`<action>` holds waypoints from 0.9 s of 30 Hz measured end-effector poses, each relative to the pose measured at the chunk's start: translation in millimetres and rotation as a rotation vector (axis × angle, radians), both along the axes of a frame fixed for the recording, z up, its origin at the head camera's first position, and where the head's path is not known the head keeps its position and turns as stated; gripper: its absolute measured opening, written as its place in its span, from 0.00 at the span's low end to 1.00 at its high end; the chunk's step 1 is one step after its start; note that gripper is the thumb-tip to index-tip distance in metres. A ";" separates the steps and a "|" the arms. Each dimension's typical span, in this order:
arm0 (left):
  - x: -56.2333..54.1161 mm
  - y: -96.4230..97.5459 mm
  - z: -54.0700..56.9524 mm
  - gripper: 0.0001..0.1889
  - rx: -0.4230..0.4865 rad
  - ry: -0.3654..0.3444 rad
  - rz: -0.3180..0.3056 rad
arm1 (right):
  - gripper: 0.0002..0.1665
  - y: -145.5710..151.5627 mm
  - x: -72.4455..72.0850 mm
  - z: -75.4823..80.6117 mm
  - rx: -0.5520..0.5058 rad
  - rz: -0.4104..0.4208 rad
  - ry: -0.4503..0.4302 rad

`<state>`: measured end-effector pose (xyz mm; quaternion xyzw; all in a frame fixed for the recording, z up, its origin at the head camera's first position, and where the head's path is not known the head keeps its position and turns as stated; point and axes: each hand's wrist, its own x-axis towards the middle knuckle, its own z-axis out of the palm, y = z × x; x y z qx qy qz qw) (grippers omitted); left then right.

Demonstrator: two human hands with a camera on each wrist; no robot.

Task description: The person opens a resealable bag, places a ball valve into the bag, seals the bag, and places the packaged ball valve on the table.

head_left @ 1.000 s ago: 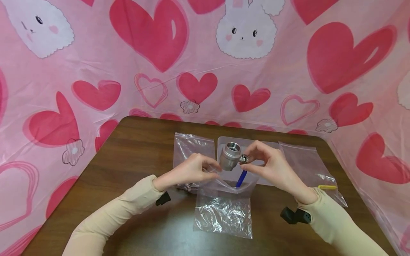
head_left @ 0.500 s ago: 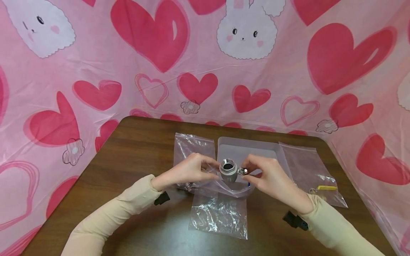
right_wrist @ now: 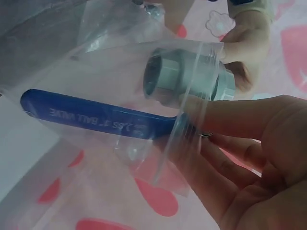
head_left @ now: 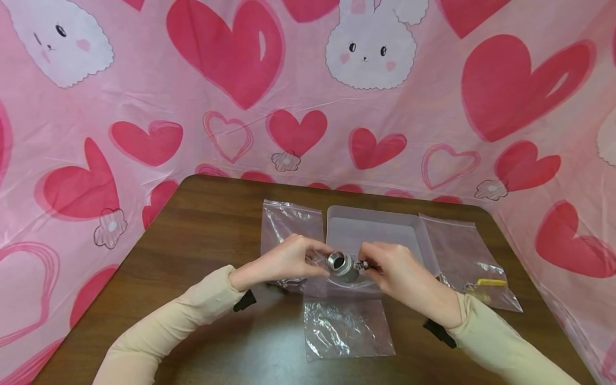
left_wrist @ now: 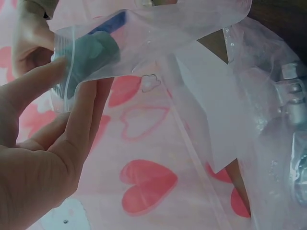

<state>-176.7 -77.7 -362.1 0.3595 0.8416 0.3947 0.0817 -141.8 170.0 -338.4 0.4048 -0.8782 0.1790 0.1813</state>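
A steel ball valve (head_left: 347,272) sits most of the way inside a clear zip bag (head_left: 347,334), between my hands. In the right wrist view its blue lever (right_wrist: 96,112), lettered "BALL VALVE", and much of its body show through the plastic; the threaded end pokes out of the zip opening. My right hand (head_left: 406,275) pinches the valve by its stem at the lever's base, fingertips at the bag's mouth. My left hand (head_left: 284,260) holds the mouth from the other side, thumb and fingers around the zip edge (left_wrist: 72,72) beside the valve body.
Behind the hands stands a translucent tray (head_left: 425,240). To its left lies a zip bag (head_left: 291,214) with metal fittings (left_wrist: 293,103) in it. To its right is another zip bag (head_left: 454,243) with a yellow-handled valve (head_left: 491,282). A patterned cloth hangs behind the wooden table (head_left: 216,214).
My right hand has lowered the ball valve into the bag and tilted it; the blue lever has gone down out of sight in the head view. My left hand has stayed nearly still.
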 end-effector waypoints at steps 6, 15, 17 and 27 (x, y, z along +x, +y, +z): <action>1.9 3.6 1.6 0.23 -0.011 0.029 -0.025 | 0.20 -4.8 5.1 2.2 0.095 -0.065 -0.058; 3.4 7.8 2.4 0.25 -0.044 0.076 -0.039 | 0.18 -10.7 9.6 -1.1 0.171 -0.058 -0.034; 3.6 7.7 3.6 0.25 -0.053 0.072 -0.042 | 0.18 -11.5 9.5 -1.6 0.185 -0.048 -0.022; 3.6 5.2 9.7 0.21 -0.100 0.041 -0.053 | 0.18 -12.0 5.7 -1.0 0.177 -0.041 -0.051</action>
